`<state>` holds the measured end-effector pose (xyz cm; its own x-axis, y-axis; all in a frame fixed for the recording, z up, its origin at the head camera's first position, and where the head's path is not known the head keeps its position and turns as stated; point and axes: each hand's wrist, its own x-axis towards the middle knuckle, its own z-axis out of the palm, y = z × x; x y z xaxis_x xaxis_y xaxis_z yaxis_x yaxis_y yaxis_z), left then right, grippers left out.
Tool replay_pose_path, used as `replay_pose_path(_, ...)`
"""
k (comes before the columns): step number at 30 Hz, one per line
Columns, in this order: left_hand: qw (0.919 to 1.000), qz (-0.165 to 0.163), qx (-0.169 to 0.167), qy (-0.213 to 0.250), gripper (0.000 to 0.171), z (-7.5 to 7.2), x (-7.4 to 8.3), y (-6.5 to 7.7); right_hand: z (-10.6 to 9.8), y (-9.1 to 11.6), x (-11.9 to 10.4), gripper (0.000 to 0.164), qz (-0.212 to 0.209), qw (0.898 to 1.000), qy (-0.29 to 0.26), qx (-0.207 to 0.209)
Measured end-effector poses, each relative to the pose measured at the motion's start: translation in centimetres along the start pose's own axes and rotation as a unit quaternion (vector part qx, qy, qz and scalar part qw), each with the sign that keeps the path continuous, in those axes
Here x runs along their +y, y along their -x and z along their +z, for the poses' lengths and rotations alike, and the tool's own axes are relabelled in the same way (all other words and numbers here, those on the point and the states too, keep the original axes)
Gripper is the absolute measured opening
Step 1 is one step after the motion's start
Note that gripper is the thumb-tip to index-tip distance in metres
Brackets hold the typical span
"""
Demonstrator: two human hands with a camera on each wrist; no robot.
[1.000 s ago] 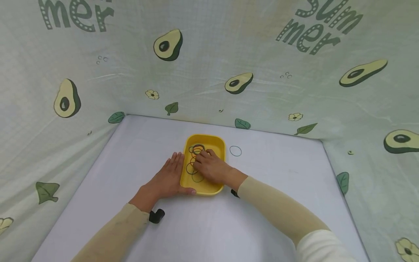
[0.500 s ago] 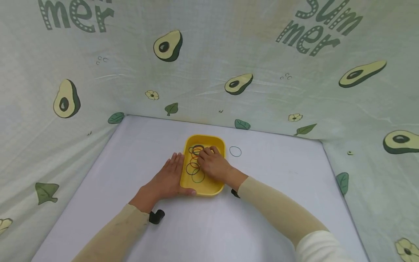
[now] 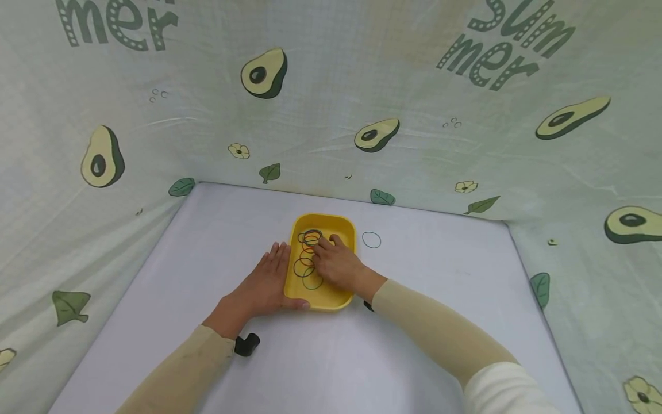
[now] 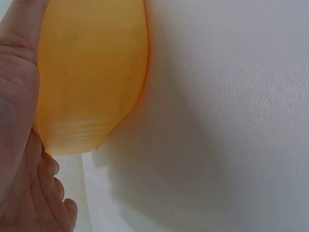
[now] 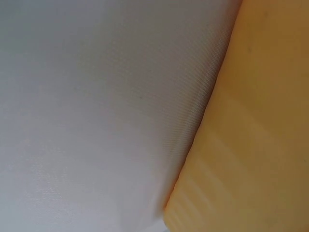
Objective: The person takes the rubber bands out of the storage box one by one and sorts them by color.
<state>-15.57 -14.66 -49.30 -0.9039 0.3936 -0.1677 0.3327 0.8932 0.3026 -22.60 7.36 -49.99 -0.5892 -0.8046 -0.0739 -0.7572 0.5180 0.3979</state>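
A yellow tray (image 3: 333,303) stands on the white table with several rubber bands in it. A dark band (image 3: 303,278) and a green band (image 3: 312,289) overlap near the front. Red and orange bands and another dark one lie further back. My left hand (image 3: 265,286) lies against the tray's left side, fingers straight, thumb along the front edge. The left wrist view has this hand (image 4: 18,121) beside the tray's outer wall (image 4: 91,72). Inside the tray, my right hand (image 3: 337,265) bends its fingers down by the red band; its fingertips are hidden, and I cannot tell whether they pinch anything.
One thin dark green rubber band (image 3: 370,232) lies on the table (image 3: 439,270) right of the tray. Behind the table hangs a cloth (image 3: 320,75) printed with avocados. The right wrist view has only the tray's outer wall (image 5: 260,135) and white tabletop.
My right hand first shifts slightly right, uncovering more of the green and dark bands, then its fingers bend differently near the red band. My left hand and the tray stay in place.
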Motion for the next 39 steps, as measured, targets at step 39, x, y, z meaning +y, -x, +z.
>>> replay_pose_path(39, 0.9999, -0.008, 0.009, 0.009, 0.149, 0.0, 0.5, 0.2, -2.5, 2.9, 5.4, 0.017, 0.070, 0.984, 0.011, 0.161)
